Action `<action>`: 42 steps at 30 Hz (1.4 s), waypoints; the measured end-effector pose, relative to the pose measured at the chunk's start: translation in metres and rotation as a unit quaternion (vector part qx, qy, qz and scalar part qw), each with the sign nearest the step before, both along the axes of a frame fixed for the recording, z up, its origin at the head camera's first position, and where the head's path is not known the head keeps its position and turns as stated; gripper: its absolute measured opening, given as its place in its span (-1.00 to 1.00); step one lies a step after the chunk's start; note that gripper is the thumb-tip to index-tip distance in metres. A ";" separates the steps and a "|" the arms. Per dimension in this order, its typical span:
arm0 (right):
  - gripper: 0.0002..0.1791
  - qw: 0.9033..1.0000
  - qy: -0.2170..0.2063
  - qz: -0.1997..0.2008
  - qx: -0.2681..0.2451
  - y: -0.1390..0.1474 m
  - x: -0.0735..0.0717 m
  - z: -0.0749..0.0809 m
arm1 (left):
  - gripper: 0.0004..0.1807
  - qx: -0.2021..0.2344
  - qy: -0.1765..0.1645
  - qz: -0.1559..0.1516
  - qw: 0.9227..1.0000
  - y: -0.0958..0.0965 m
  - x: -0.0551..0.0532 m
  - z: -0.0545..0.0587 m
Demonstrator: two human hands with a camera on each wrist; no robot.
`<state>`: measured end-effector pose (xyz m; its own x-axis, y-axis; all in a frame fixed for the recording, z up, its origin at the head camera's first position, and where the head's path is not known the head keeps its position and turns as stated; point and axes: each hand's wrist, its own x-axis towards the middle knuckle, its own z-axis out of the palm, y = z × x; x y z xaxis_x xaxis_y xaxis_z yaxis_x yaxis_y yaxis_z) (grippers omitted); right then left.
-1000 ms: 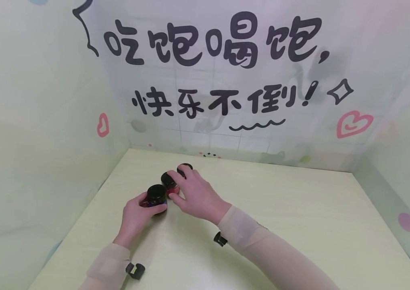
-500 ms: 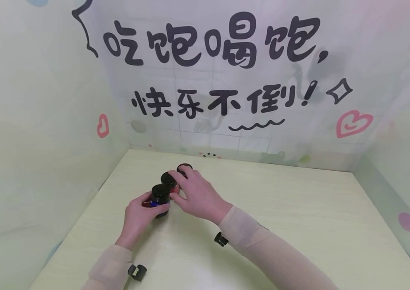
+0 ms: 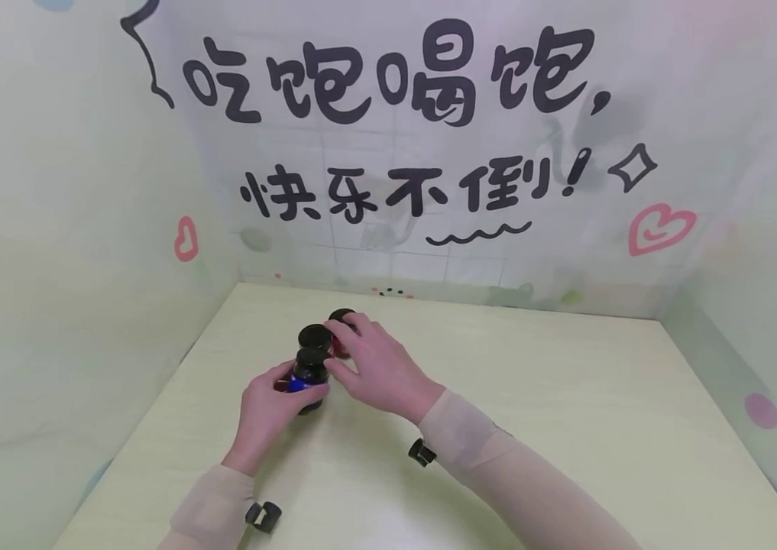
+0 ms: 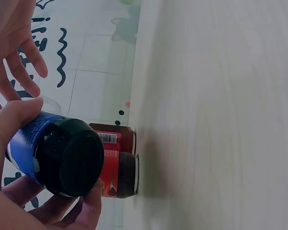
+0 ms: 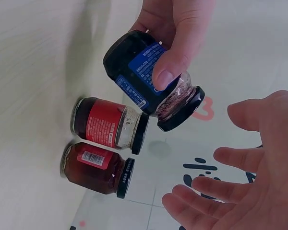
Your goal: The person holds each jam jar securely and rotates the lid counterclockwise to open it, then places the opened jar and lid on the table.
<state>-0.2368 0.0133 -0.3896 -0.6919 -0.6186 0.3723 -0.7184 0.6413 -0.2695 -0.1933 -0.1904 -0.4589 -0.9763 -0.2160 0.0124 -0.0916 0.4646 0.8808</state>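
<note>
on a pale, wood-grained tabletop walled in by light printed panels, the back one carrying black lettering, i grip a blue-labelled jar in my left hand, just in front of a dark red-labelled jar and an amber-brown jar, both upright. the blue-labelled jar's long axis slants, black lid uppermost and leaning toward that pair; its base seems raised off the tabletop. my right hand has its fingers loosely spread, by the lids.
</note>
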 end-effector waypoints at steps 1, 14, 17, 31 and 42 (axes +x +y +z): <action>-0.39 1.000 -0.006 -0.001 -0.001 0.000 0.000 0.000 | -0.20 -0.001 0.001 -0.001 1.000 0.001 0.000 0.001; -0.46 0.997 -0.066 -0.009 -0.040 0.009 -0.001 0.003 | -0.15 -0.029 0.029 -0.009 0.999 0.013 0.002 0.006; -0.49 0.996 -0.072 -0.012 -0.045 0.012 -0.001 0.003 | -0.18 -0.035 0.038 -0.014 0.999 0.017 0.002 0.006; -0.37 0.989 -0.126 -0.067 -0.045 0.025 0.001 -0.002 | -0.29 -0.052 0.098 -0.038 0.993 0.041 0.005 0.014; -0.25 0.981 -0.144 -0.123 -0.041 0.036 0.004 -0.005 | -0.32 -0.094 0.147 -0.051 0.983 0.065 0.005 0.017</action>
